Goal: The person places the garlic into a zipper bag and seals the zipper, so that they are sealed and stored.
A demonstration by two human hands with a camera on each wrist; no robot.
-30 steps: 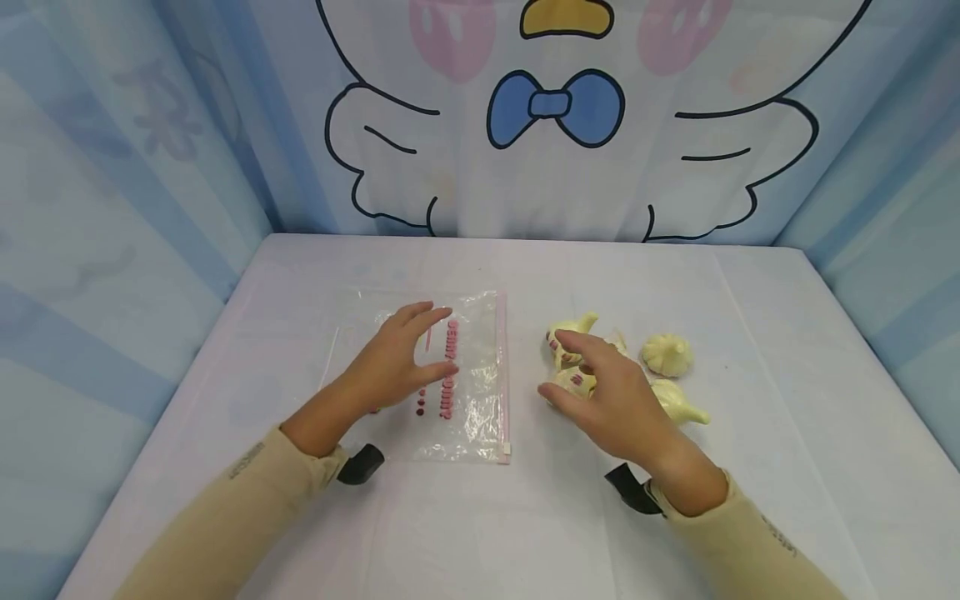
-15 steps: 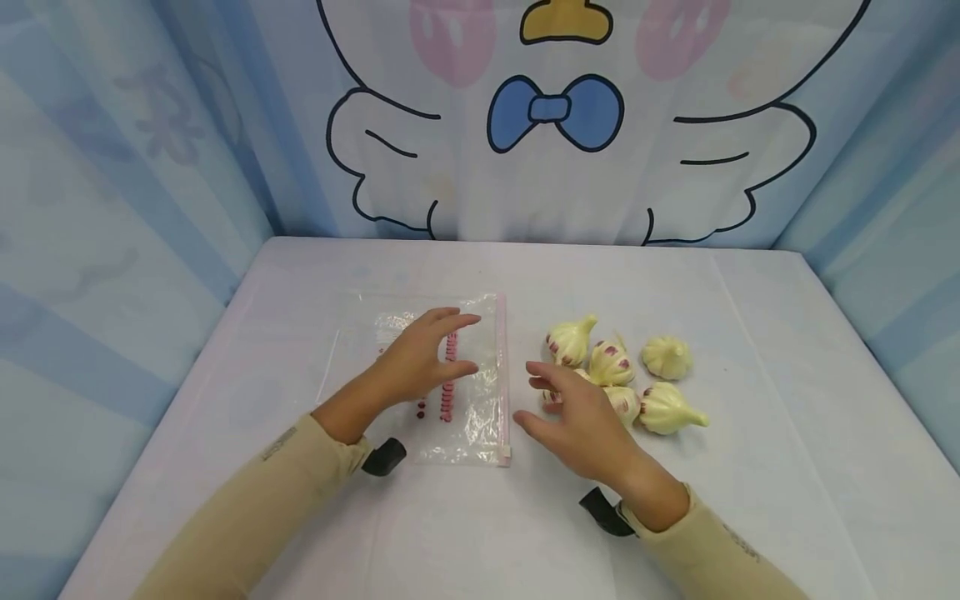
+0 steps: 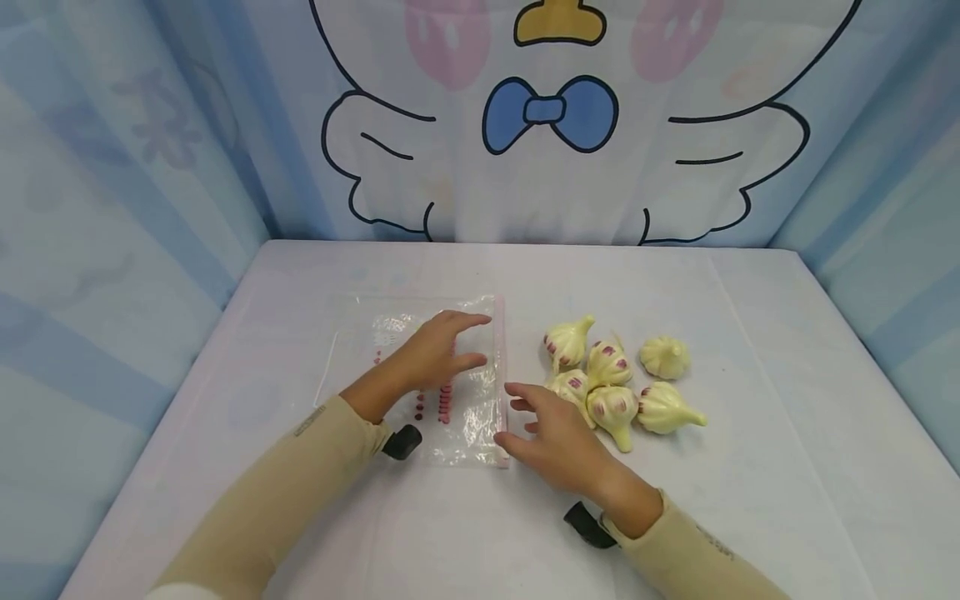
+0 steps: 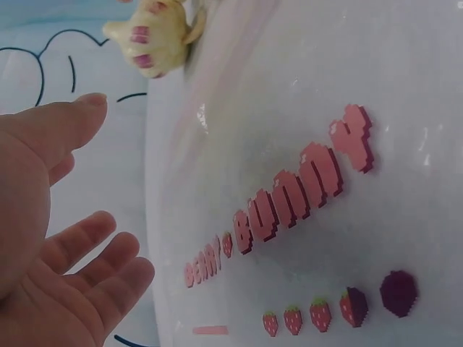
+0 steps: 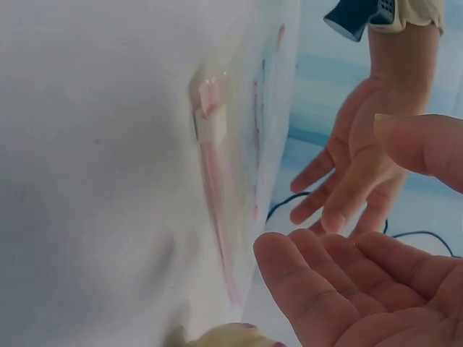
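A clear plastic zip bag [image 3: 476,425] lies flat on the table, its pink slider edge [image 3: 501,375] toward the right. Pink "Berry Bunny" lettering [image 4: 289,195] and a row of strawberries are printed on it. My left hand [image 3: 438,354] hovers over the bag, fingers spread and holding nothing. Close to the slider edge is my right hand [image 3: 562,442], thumb and fingers apart with nothing between them. The white slider [image 5: 211,124] shows in the right wrist view. Just beyond the right hand sit several garlic bulbs [image 3: 613,410], some with purple patches; one is partly hidden by that hand.
The table [image 3: 750,517] has a pale cloth cover. A paler garlic bulb [image 3: 665,357] sits at the right of the group. Behind stands a curtain [image 3: 551,192] with a cartoon print, and blue curtains [image 3: 112,250] close in the sides.
Both hands have moved: the left to the right across the bag, the right leftward and nearer, off the garlic bulbs toward the bag's slider edge. More bulbs now show. The bag lies where it was.
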